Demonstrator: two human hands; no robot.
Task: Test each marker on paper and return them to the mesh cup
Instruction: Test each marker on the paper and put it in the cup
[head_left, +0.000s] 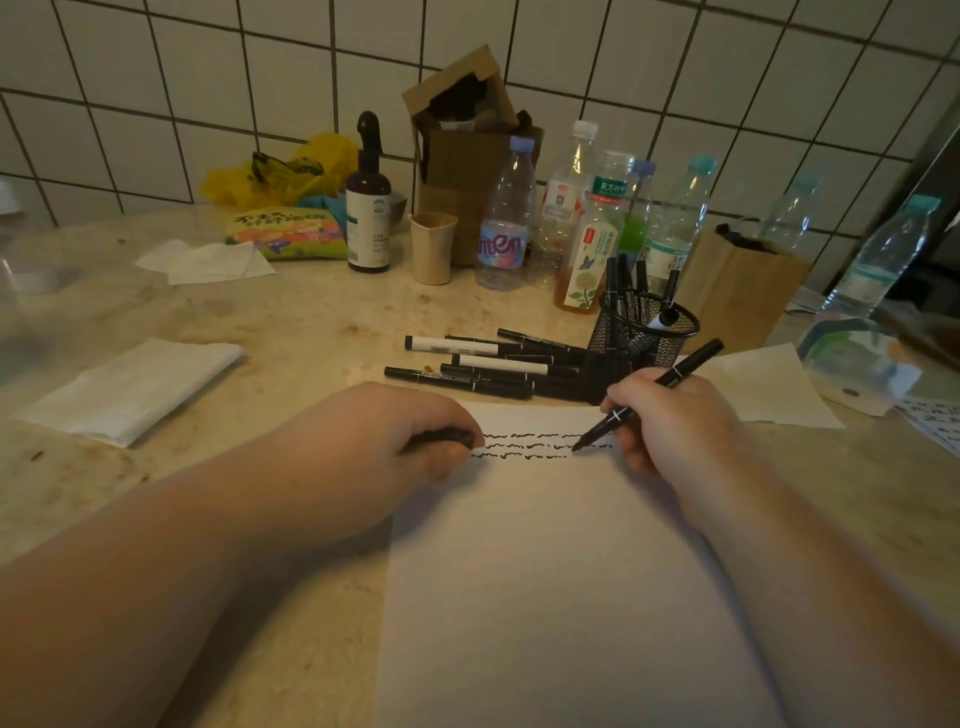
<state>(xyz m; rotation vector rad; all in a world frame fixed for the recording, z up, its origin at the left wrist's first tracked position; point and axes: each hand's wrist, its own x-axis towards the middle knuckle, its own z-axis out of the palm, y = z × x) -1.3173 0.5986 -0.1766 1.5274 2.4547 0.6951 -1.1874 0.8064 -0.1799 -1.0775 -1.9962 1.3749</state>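
While the right hand (670, 415) pinches a slim black marker (649, 397), tip on the white paper sheet (545, 571) on the worktop, left hand (384, 441) fingers curl around a black cap (447, 438), black mesh cup (644, 332) just behind.

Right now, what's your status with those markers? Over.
Right hand gripping marker, tip on paper. Left hand holding its cap. Mesh cup partly filled; loose markers beside it. Nothing blocking.

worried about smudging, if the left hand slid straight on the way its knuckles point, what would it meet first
Probably the wavy black ink lines on the white paper sheet, right beside the left hand gripping a black marker cap. Beyond them is the black marker tip in the right hand.
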